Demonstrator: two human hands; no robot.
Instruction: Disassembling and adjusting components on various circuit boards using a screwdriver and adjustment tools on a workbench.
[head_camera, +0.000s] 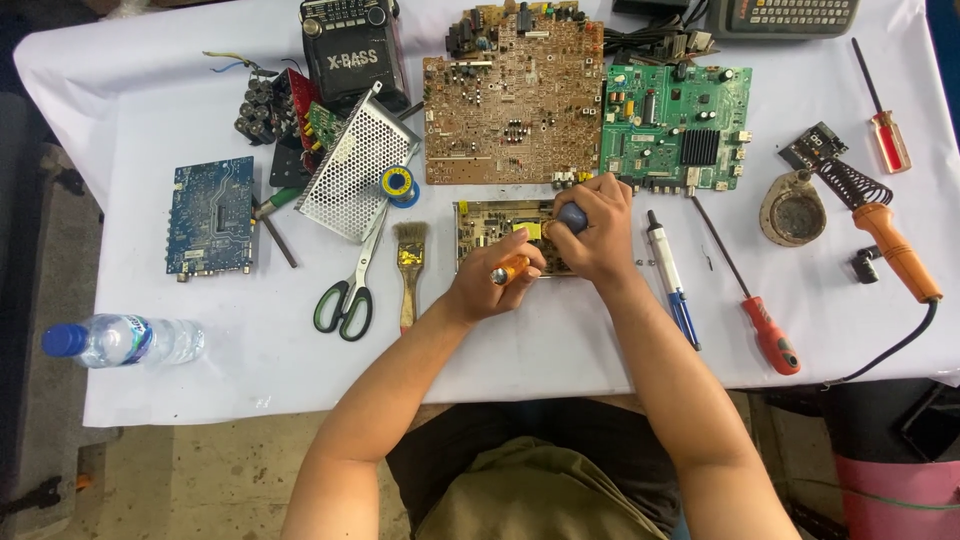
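Observation:
A small tan circuit board (483, 222) lies on the white table cover (540, 340) in front of me. My left hand (490, 278) rests on the board's near edge, closed around an orange-handled tool (510, 268). My right hand (597, 228) is over the board's right end, gripping a dark blue-grey rounded handle (572, 216) pointed down at the board. Both hands hide the board's right half.
Green-handled scissors (345, 295), a small brush (409, 265), a solder spool (399, 184), a blue-white pen tool (672, 280) and a red screwdriver (760, 318) lie around. Large brown (512, 95), green (675, 125) and blue (211, 214) boards, a soldering iron (895, 250), a water bottle (125, 340).

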